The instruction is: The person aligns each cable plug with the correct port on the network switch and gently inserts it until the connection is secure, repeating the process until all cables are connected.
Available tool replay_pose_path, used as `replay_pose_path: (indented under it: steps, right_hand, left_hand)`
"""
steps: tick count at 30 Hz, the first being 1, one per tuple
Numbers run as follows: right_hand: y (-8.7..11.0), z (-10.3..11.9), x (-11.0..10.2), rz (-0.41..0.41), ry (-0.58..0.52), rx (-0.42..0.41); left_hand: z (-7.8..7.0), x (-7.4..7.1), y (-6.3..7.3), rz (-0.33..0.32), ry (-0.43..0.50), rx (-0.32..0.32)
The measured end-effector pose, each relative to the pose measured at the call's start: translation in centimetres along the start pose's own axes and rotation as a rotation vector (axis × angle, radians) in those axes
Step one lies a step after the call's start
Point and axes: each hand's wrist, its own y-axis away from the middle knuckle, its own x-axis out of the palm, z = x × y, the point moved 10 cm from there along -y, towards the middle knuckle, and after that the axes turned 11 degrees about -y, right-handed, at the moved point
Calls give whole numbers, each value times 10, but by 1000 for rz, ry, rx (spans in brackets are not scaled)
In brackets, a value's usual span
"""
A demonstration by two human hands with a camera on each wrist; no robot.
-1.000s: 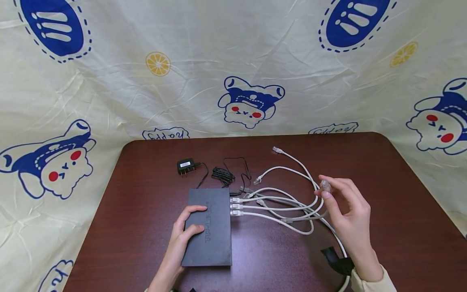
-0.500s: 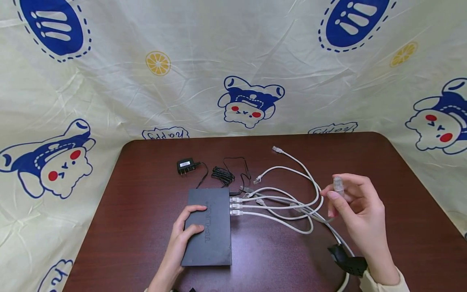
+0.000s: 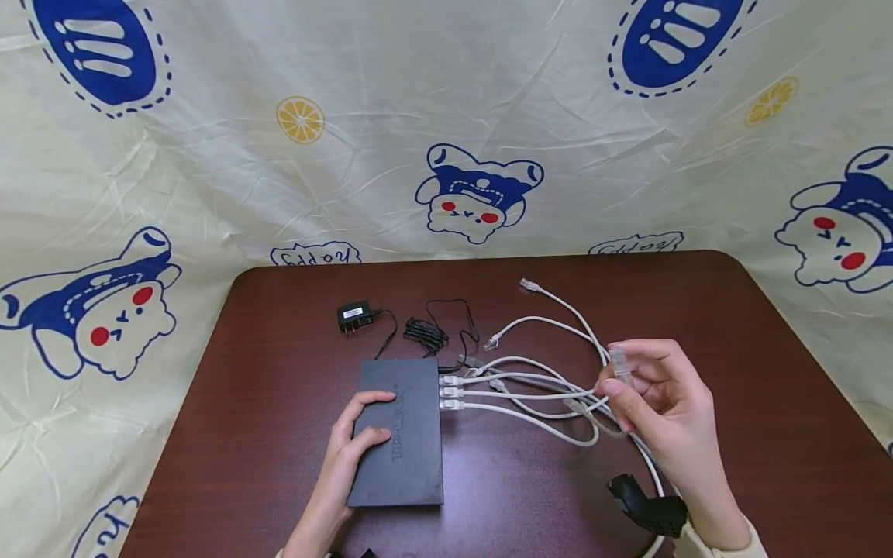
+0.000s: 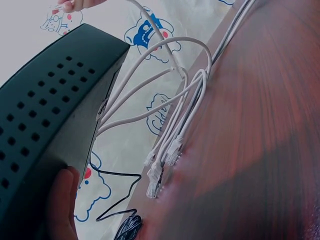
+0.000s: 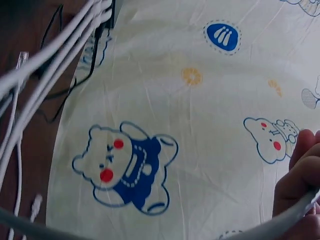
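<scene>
My left hand point(image 3: 345, 453) grips the left side of a dark grey network switch point(image 3: 415, 469), with thumb and a finger lying on its top face. In the left wrist view the switch point(image 4: 60, 95) is tilted and shows its perforated side. Three white Ethernet cables point(image 3: 516, 416) are plugged into its right side. Off to the right, above the table, my right hand point(image 3: 673, 411) pinches a clear Ethernet connector point(image 3: 619, 364) between thumb and fingers. Only part of the right hand point(image 5: 300, 180) shows in the right wrist view, and the connector cannot be made out there.
Several loose Ethernet plugs lie behind and right of the switch, among them a far plug point(image 3: 530, 286) and a nearer plug point(image 3: 492, 342). A black power adapter point(image 3: 354, 316) and its bundled cord point(image 3: 426, 335) lie behind the switch on the brown table point(image 3: 265, 403). A patterned curtain point(image 3: 377, 178) hangs behind.
My right hand has moved right and then back left, holding the connector, which now shows more upright between the fingers. The left hand and the switch have stayed in place.
</scene>
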Motion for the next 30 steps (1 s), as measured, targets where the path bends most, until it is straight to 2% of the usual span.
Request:
replay_pose_path:
  steps: [5, 10, 16, 20, 26, 30]
  right_hand:
    - [0, -11, 18, 50, -65, 17]
    - [3, -26, 32, 65, -145, 86]
    - [4, -34, 52, 178, -291, 126]
    - [4, -31, 57, 212, -310, 115]
    - [3, -19, 63, 239, -305, 32]
    - [3, -15, 64, 231, -279, 25]
  left_hand:
    - [2, 1, 0, 1, 5, -10]
    - [1, 2, 0, -3, 11, -8]
    - [1, 2, 1, -3, 24, -8]
    - [2, 1, 1, -6, 25, -9]
    - [2, 1, 1, -9, 20, -12]
    - [1, 2, 1, -5, 18, -8]
